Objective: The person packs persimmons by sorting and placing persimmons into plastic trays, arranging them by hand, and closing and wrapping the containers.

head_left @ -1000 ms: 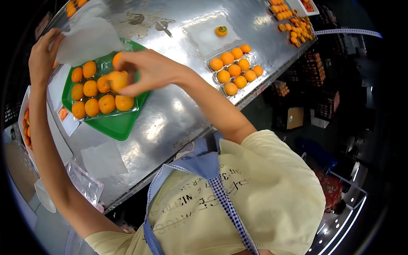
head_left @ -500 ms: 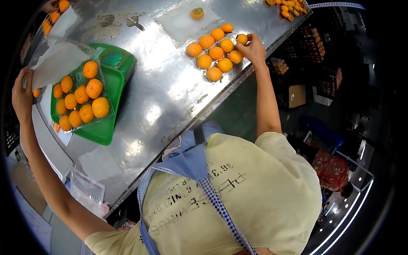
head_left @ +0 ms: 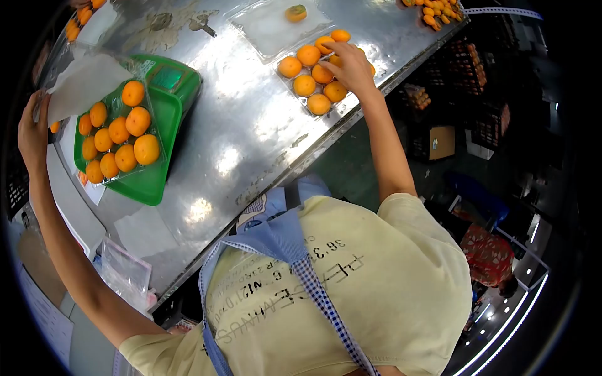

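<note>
My left hand (head_left: pixel 32 131) is closed at the edge of a clear plastic lid, with a white liner sheet (head_left: pixel 88 78) lying against it. That lid belongs to a clear tray of orange persimmons (head_left: pixel 118 130) resting on a green scale (head_left: pixel 158 182). My right hand (head_left: pixel 352 67) reaches over a second clear tray of persimmons (head_left: pixel 305 85). Its thumb and fingers are spread around a persimmon (head_left: pixel 335 61) in that tray, and whether they press on it is hard to see. The hand partly hides the fruit on the tray's right side.
Behind the second tray, its lined lid (head_left: pixel 266 31) holds a persimmon with a green calyx (head_left: pixel 295 13). Small orange fruit (head_left: pixel 433 11) lie at the table's far corner. Plastic bags (head_left: pixel 124 269) sit near the left edge. Crates (head_left: pixel 489 122) and a person (head_left: pixel 486 254) are off to the right.
My right hand has let go of the persimmon it held at the tray's right corner and moved left over the tray, fingers spreading. My left hand stays at the lid.
</note>
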